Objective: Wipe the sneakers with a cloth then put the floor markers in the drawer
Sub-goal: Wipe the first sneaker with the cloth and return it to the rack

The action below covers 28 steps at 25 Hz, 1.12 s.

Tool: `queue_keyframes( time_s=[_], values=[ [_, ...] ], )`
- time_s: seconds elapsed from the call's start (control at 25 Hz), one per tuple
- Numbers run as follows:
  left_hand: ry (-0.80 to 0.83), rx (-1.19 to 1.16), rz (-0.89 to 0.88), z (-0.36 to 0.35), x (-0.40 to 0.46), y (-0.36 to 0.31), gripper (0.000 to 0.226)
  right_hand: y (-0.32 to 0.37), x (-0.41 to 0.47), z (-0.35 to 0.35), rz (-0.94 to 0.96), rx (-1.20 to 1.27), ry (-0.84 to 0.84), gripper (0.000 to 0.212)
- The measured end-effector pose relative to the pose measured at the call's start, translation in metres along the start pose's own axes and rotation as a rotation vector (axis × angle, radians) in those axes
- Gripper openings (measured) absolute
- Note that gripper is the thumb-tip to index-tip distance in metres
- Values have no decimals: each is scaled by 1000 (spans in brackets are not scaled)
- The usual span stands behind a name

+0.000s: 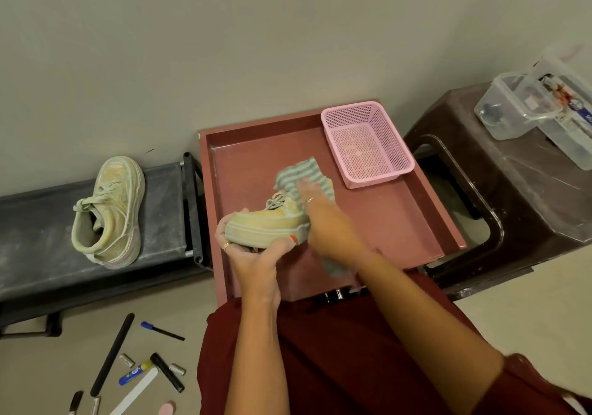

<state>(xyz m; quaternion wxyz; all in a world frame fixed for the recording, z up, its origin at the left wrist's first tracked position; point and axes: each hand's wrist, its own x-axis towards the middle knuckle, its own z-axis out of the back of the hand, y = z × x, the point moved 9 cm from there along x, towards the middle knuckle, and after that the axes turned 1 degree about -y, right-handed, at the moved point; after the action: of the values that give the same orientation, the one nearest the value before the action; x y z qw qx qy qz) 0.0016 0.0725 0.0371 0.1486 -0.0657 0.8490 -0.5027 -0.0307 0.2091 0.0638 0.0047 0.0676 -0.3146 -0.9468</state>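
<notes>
My left hand [253, 251] grips a pale yellow-green sneaker [266, 225] from below, holding it on its side over the open red drawer [384, 222]. My right hand [323, 219] presses a grey-and-white striped cloth [301, 174] against the sneaker's toe end; the hand is blurred. The cloth drapes above and below the hand. The second sneaker [110, 212] lies on a low dark bench [38, 232] at the left. Several markers [166, 371] and caps lie scattered on the floor at the lower left.
A pink mesh basket [368, 145] sits in the drawer's far right corner. A brown plastic stool [512, 196] at the right carries clear plastic containers [528, 107]. A long black stick [112, 353] lies among the markers. The wall runs behind everything.
</notes>
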Motion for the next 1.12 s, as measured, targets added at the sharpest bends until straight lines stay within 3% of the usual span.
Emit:
queue_keyframes(
  time_s=[0.12, 0.24, 0.36, 0.48, 0.6, 0.72, 0.8, 0.88, 0.96, 1.04, 1.12],
  values=[
    [-23, -17, 1, 4, 1, -1, 91, 37, -45, -5, 181, 125, -35, 83],
    [-6, -26, 5, 2, 0, -1, 91, 16, -40, 3, 325, -77, -134, 78],
    [9, -45, 33, 1, 0, 2, 90, -24, -4, 6, 223, -231, -169, 77],
    [-48, -88, 43, 4, 1, 1, 92, -3, -4, 0, 117, -136, -97, 78],
    [-114, -137, 48, 6, 1, 0, 84, 45, -41, -12, 282, -28, -83, 86],
    [-126, -186, 42, 8, 1, 2, 84, 24, -40, -15, 389, -239, -160, 66],
    [-128, -199, 55, 10, 3, 4, 82, -25, -17, -12, 178, -297, -191, 62],
    [-125, -199, 64, 10, 4, 6, 82, -57, -7, -1, -97, -207, -224, 67],
    [-124, -205, 56, 8, 4, 5, 83, -43, -16, -9, -148, -81, -214, 77],
    [-141, -204, 66, 9, 5, 6, 82, 6, -37, -19, -18, 91, -210, 82],
    [-174, -209, 80, 11, 3, 9, 71, 37, -50, -24, 248, -8, -284, 71]
  ],
)
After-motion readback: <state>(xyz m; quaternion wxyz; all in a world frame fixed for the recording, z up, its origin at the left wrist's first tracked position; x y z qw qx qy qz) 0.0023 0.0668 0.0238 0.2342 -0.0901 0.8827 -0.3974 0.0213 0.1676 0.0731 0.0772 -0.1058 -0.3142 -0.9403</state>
